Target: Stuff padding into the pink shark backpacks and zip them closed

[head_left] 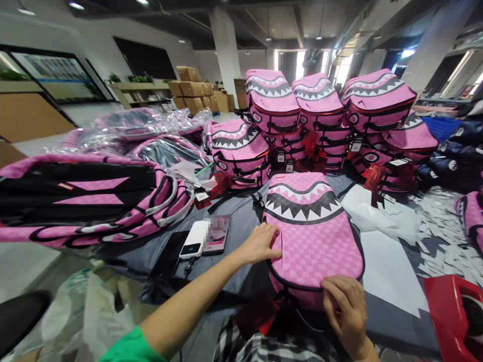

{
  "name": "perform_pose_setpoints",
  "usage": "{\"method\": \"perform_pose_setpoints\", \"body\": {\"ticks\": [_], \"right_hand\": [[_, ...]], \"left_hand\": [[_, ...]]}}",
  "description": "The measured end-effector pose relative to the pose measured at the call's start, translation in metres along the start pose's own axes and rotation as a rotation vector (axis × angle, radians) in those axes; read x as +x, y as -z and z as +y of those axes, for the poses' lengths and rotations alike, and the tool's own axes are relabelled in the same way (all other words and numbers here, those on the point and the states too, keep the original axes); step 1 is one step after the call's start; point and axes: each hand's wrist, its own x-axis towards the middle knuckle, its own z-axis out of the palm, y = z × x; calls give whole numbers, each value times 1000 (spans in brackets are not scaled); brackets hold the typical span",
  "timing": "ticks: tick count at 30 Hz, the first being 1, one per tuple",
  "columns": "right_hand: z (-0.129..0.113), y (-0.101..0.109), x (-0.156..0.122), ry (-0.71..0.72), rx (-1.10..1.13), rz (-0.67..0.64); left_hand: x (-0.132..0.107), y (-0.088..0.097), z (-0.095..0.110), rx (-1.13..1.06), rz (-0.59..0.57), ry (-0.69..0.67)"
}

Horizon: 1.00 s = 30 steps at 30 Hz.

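Note:
A pink checkered backpack (315,236) with a shark-mouth print lies flat on the grey table (234,206) in front of me. My left hand (260,244) rests on its left edge, fingers curled over the side. At the near bottom rim, my right hand (345,304) pinches the black-piped edge with bent fingers. A red hang tag (258,311) lies at the table edge just below the backpack.
Several matching pink backpacks (320,115) are stacked at the back, with red tags hanging. Flat pink bags (86,201) pile up at left, some in plastic wrap. A white power bank (194,240) and a phone (216,234) lie left of my hand. White paper sheets (388,261) and a red bin (455,311) sit right.

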Motion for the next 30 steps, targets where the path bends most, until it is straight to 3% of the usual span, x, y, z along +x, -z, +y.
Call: {"method": "perform_pose_setpoints", "body": {"ticks": [6,10,14,17,19,21,23,25,27,30], "right_hand": [[2,-4,0,-23,-9,45],[2,-1,-7,-16,1,1],[2,-5,-6,-80,1,-47],[4,-12,6,-195,25,-59],[11,-11,14,-288,184,-88],[24,-3,14,-434,380,4],[36,11,2,-617,402,215],[43,22,-22,-731,252,282],[41,24,-51,-742,141,100],[32,4,-86,-720,138,-169]], "left_hand": [[19,-6,28,172,-10,60],[20,6,33,233,-24,43],[5,21,35,273,-77,-94],[-18,20,33,304,-177,-331],[-33,18,31,352,-72,-486],[-44,13,34,376,231,-579],[-53,-1,44,293,515,-640],[-57,-29,63,159,610,-713],[-56,-65,86,124,541,-708],[-43,-105,122,174,152,-519]]}}
